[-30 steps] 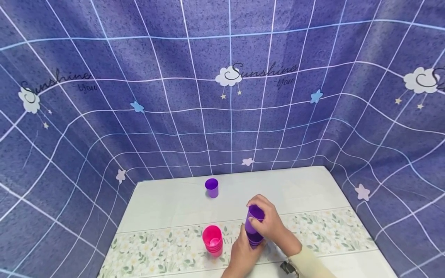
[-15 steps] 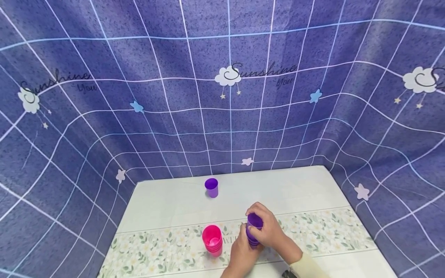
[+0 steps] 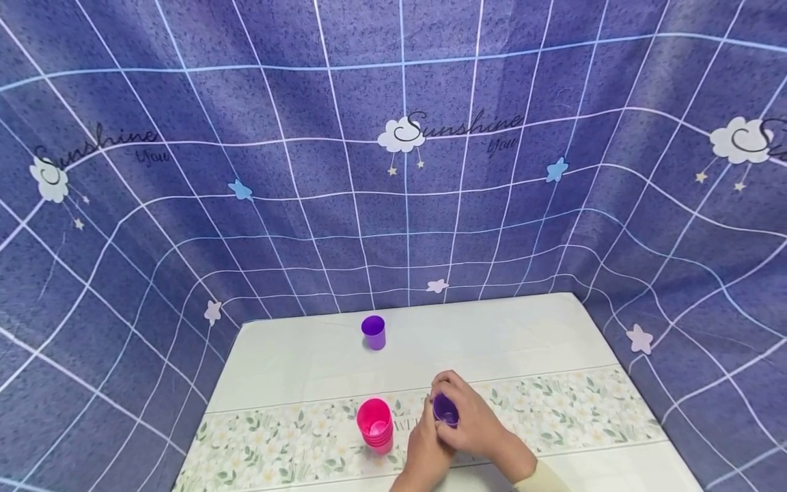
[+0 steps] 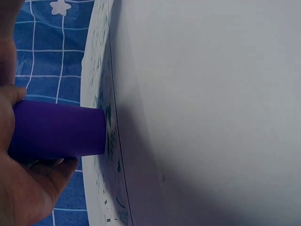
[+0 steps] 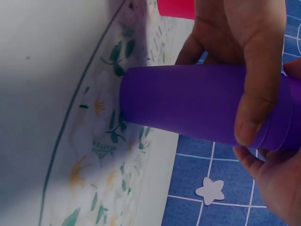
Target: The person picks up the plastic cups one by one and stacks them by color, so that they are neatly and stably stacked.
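A stack of nested purple cups stands upright on the floral strip of the tablecloth, mouth upward. My left hand grips its side, the thumb lying across the purple wall in the right wrist view. Around the rim curl the fingers of my right hand, with the thumb at the near edge. In the right wrist view, rims of nested cups show close together between the hands. Just left of my left hand is a stack of pink cups, also mouth up.
A single purple cup stands upright near the back of the white table. Blue grid-patterned cloth rises behind the table and along both sides.
My right hand has moved down, lowering the upper purple cup into the others, so the stack is shorter. My left hand stays on the stack; the pink cups have not moved.
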